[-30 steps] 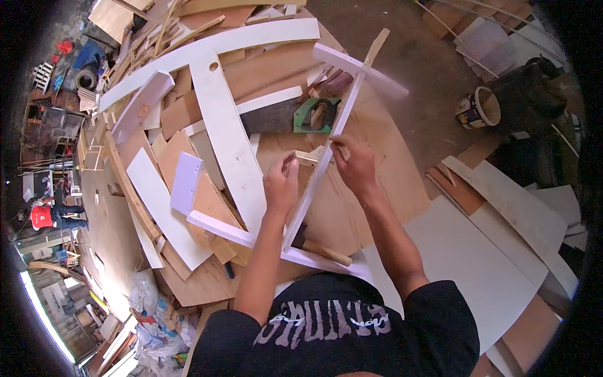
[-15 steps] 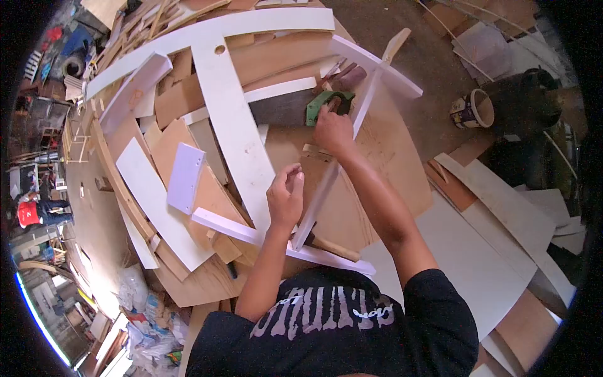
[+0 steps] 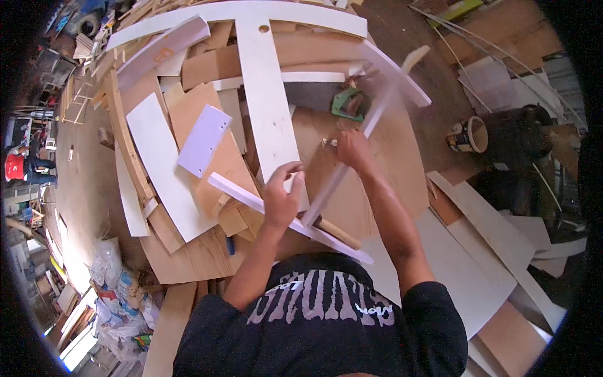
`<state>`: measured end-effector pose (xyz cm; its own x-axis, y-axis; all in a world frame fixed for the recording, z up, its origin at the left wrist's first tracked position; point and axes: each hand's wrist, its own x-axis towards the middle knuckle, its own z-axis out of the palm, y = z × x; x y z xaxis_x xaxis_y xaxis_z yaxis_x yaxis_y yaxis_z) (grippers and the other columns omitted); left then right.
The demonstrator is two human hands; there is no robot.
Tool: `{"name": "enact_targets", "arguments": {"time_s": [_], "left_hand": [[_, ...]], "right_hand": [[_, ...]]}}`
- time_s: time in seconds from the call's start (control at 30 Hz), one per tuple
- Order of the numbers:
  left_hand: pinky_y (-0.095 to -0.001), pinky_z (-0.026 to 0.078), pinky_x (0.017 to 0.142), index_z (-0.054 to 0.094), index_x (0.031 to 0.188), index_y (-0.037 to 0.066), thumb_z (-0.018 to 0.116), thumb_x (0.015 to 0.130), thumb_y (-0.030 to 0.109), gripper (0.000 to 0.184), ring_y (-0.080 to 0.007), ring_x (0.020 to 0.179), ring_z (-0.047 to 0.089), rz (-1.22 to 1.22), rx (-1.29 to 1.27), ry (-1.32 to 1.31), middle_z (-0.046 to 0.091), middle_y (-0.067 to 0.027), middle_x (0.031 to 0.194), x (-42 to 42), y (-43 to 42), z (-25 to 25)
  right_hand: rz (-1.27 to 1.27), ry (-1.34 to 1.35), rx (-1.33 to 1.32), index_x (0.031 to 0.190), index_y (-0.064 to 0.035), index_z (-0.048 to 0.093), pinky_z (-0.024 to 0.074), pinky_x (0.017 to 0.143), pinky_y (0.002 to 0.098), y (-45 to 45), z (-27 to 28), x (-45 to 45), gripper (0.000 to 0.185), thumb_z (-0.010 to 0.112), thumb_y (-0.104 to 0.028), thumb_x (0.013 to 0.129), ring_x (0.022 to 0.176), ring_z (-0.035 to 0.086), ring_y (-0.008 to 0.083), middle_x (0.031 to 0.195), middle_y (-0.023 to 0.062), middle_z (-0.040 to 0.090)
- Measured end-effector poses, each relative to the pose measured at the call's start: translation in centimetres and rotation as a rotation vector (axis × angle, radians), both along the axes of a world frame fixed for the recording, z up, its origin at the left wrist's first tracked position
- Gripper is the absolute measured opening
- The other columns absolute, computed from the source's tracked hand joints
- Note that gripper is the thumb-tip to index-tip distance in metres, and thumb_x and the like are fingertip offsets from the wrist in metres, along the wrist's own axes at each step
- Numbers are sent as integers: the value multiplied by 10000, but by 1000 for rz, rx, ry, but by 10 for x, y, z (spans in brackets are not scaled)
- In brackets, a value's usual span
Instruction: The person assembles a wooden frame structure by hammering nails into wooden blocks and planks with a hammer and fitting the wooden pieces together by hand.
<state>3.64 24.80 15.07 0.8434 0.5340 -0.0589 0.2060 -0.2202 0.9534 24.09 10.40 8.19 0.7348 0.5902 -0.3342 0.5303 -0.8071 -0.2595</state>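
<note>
My right hand (image 3: 355, 151) is low over the plywood beside a pale lilac strip (image 3: 326, 188), its fingers closed around something too small to name. Just beyond it lies a handsaw with a green handle (image 3: 347, 103) and a dark blade, untouched. My left hand (image 3: 282, 196) hovers at the lower end of a white T-shaped board (image 3: 267, 94); its fingers curl toward the thumb, and whatever they hold is hidden. Nearer my body, a wooden tool handle (image 3: 339, 232) rests by the joint of the lilac strip and a second lilac strip (image 3: 251, 200).
A lilac plate with holes (image 3: 205, 139) lies left on scrap boards. Beyond the bench at right are a paint bucket (image 3: 468, 135), a black drum (image 3: 520, 129) and leaning panels (image 3: 496, 207). Plastic bags (image 3: 116, 301) lie lower left; a person in red (image 3: 16, 166) is far left.
My right hand has left the green saw handle and moved nearer to me, over the plywood. My left hand has shifted little. The view has swung, so the bench appears higher and farther right.
</note>
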Motion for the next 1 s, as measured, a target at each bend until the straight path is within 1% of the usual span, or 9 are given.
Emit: {"name": "enact_targets", "arguments": {"time_s": [0.07,0.13,0.27,0.3,0.37,0.57,0.67,0.77,1.0], "left_hand": [[-361,538,925,688,1155,-21,621,971,160,267,-240,1007,702,50,-50,-2,730,-165,1087,-14,3,2],[-352,541,920,686,1153,-34,613,978,155,268,-232,999,703,94,-82,-10,733,-162,1083,-27,5,6],[-343,541,915,678,1166,-30,603,987,141,259,-212,1001,700,97,-110,-13,735,-143,1084,-48,5,9],[-342,540,914,674,1173,-24,602,986,134,255,-208,1002,699,91,-135,-18,735,-140,1081,-52,3,0],[-342,540,913,677,1166,-26,604,986,137,254,-209,1001,699,57,-131,-19,735,-142,1077,-52,-4,0],[-349,538,910,694,1133,-28,624,976,160,255,-229,988,703,-72,-59,2,735,-150,1060,-39,-44,13],[-360,539,908,701,1123,-21,639,965,176,260,-244,980,706,-99,8,21,735,-154,1054,-36,-62,23],[-354,538,900,700,1120,-14,638,971,181,254,-233,985,702,-100,10,54,734,-143,1044,-44,-74,27],[-315,515,911,672,1172,-12,615,1003,166,252,-182,986,665,-35,-101,164,720,-100,1060,-82,-73,12]], "right_hand": [[-59,25,112,1086,-115,764,511,974,448,-19,-6,-2,256,722,-216,855,1042,700,339,1136,172,727],[-282,-139,878,1092,-99,736,562,898,406,-25,31,-13,217,714,-124,878,993,718,327,1028,181,735],[-904,4,1038,1137,-65,715,556,903,385,-86,-2,-33,241,700,-108,900,982,727,258,1053,144,752],[-911,-9,1040,1137,-65,715,556,903,385,-99,-4,-44,241,700,-108,900,982,727,258,1053,144,752],[-918,-107,633,1188,-54,690,555,897,383,-123,-9,-66,284,686,-98,908,986,724,259,1078,137,749],[-702,-221,530,1224,-66,705,566,856,405,-162,-81,-54,334,678,-101,893,952,730,295,1095,188,731],[-532,-418,534,1180,-98,714,559,862,440,-143,-56,-36,305,664,-62,881,954,707,356,1128,183,703],[-378,-368,447,1117,-110,712,547,866,465,-147,-90,-6,246,641,-53,888,992,669,396,1140,177,680],[-575,-87,478,1026,-96,720,546,863,464,-147,-107,-3,150,629,-110,907,995,664,375,1113,155,688]]}}
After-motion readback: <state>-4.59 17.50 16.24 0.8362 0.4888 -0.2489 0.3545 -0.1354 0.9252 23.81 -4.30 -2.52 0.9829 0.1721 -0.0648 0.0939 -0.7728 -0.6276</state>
